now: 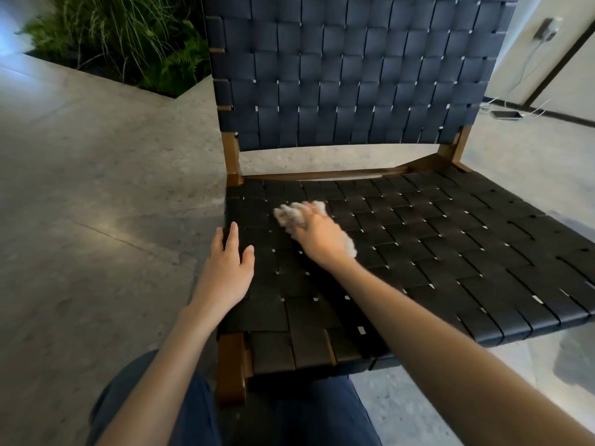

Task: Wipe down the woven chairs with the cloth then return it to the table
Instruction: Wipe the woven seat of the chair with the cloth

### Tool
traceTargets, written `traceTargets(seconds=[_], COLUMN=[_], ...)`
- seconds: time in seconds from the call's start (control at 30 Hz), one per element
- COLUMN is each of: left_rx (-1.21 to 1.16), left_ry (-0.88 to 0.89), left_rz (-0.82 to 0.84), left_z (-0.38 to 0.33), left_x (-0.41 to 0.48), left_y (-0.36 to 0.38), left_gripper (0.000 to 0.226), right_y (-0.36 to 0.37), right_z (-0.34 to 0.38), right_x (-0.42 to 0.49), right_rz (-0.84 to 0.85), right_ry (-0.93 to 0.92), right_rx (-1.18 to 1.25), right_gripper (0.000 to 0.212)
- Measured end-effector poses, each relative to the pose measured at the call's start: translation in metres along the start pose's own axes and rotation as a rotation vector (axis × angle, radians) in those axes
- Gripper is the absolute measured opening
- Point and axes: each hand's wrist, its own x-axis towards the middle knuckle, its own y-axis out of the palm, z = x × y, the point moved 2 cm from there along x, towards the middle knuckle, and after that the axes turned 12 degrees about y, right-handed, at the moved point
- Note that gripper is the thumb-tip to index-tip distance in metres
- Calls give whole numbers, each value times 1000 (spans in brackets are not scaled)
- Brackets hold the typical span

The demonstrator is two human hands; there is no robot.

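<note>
A woven chair (434,246) with black straps and a brown wooden frame fills the view, its backrest rising at the top. My right hand (317,235) grips a fluffy beige cloth (289,215) and holds it against the left rear part of the seat. The cloth bulges out past my fingers and behind my wrist. My left hand (227,267) rests flat with straight fingers on the seat's left edge, a little to the left of the cloth.
Grey stone floor (96,204) surrounds the chair. A planter with green ferns (135,43) sits at the back left. A phone on a cable (507,114) lies on the floor at the back right near a wall. My knees in dark trousers (289,420) are below the seat's front.
</note>
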Motion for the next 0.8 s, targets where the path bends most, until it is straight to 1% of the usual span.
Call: traceTargets(seconds=[0.1, 0.17, 0.23, 0.37, 0.43, 0.53, 0.63, 0.7, 0.77, 0.8], left_rx=[-71, -140, -164, -55, 50, 218, 233, 223, 216, 205], left_ry=[-11, 24, 35, -11, 11, 106, 136, 132, 131, 131], left_rz=[4, 0, 0, 19, 28, 46, 51, 48, 41, 36], left_z=[2, 2, 3, 1, -2, -8, -8, -7, -7, -8], left_x=[-8, -14, -19, -29, -31, -32, -31, -30, -30, -30], left_y=[-2, -4, -6, -6, -5, -4, -3, -3, -3, -3], left_gripper=[64, 64, 64, 63, 59, 54, 53, 53, 53, 53], right_y=[22, 27, 26, 16, 3, -27, -61, -74, -77, -76], right_z=[58, 80, 85, 53, 20, -42, -92, -109, -111, -106], right_x=[-15, -21, -26, -32, -30, -25, -23, -24, -27, -29], right_rz=[86, 129, 149, 92, 42, -41, -128, -166, -161, -145], right_ry=[-107, -153, -186, -187, -113, 82, 225, 285, 306, 287], right_rx=[165, 218, 229, 156, 89, -34, -128, -165, -154, -141], right_gripper=[46, 47, 48, 45, 43, 47, 50, 50, 49, 49])
